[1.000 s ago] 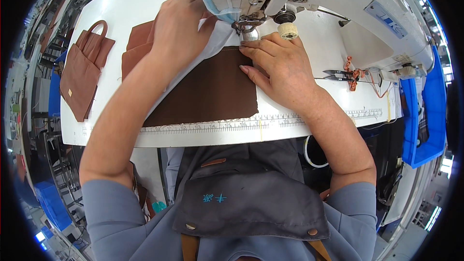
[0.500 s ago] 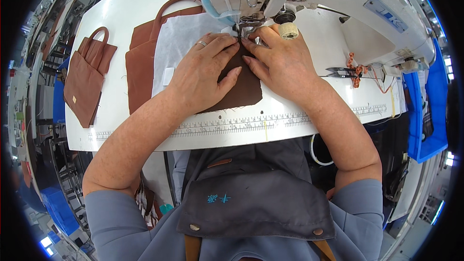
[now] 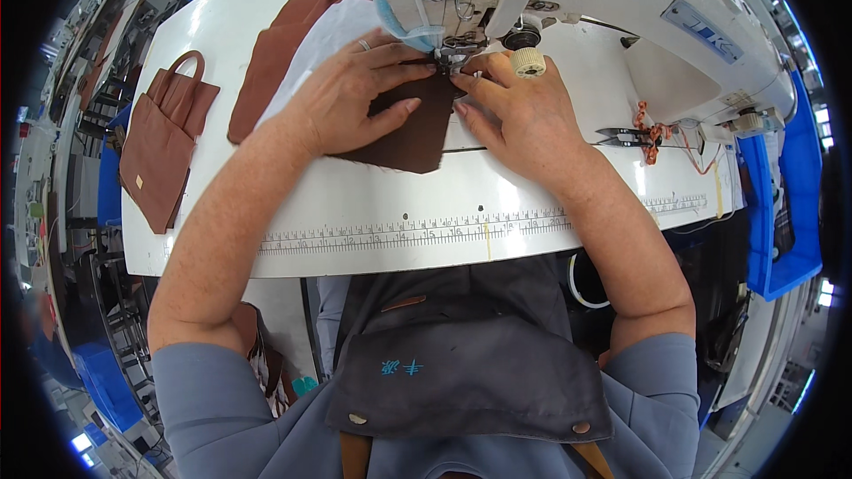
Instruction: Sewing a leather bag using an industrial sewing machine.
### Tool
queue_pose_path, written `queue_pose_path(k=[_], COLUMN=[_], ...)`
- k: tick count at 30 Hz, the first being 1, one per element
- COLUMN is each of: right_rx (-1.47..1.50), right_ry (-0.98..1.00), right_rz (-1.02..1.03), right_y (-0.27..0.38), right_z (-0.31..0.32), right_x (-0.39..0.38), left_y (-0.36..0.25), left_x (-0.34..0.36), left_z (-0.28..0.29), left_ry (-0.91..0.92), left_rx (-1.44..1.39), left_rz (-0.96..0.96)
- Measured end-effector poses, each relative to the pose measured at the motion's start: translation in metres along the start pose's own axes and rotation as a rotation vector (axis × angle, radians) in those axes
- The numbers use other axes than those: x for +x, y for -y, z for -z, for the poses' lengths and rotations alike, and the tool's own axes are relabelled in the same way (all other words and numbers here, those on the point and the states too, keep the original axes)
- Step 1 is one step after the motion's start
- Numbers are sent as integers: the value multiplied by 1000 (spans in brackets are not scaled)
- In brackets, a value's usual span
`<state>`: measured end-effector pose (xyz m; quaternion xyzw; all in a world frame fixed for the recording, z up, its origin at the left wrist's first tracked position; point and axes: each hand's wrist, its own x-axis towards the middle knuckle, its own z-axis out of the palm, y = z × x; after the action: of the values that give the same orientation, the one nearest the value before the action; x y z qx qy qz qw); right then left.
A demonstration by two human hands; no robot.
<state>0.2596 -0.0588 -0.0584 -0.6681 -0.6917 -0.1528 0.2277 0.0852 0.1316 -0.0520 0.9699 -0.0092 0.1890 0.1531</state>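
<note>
A dark brown fabric piece (image 3: 410, 129) lies under the sewing machine's presser foot (image 3: 455, 60). My left hand (image 3: 351, 93) rests flat on it, fingers stretched toward the foot and thumb spread away. Beyond that hand, a white lining sheet (image 3: 311, 49) and a reddish-brown bag panel (image 3: 264, 66) with a looped handle belong to the same stack. My right hand (image 3: 531, 111) is at the fabric's right edge, fingertips close to the foot, thumb apart from the forefinger. Part of the stitching spot is hidden by the fingers and the machine head.
A finished-looking brown handbag (image 3: 160, 146) lies at the table's left. Black thread snips (image 3: 626, 137) with orange cord lie right of my right hand. A ruler strip (image 3: 399, 232) runs along the front edge. Blue bins (image 3: 785, 213) stand at right and back left.
The brown fabric and its layers have turned clockwise, their near end swinging left and left side moving away. My left hand has shifted left with them; my right hand stays by the foot.
</note>
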Motion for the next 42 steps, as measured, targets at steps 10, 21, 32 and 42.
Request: queue_pose_path(k=[10,21,32,42], right_rx=[51,62,83,100], right_ry=[-9,59,44,-21], right_rz=[16,-12,-36,2], right_y=[0,3,-3,-6], right_z=[-1,2,3,1], right_x=[0,2,-1,-2], left_y=[24,85,47,-100], left_x=[11,31,-10,-94], left_z=[9,-1,-12,-4], left_ry=[71,151,26,86], left_rx=[92,437,575,376], left_rz=[116,150,505,656])
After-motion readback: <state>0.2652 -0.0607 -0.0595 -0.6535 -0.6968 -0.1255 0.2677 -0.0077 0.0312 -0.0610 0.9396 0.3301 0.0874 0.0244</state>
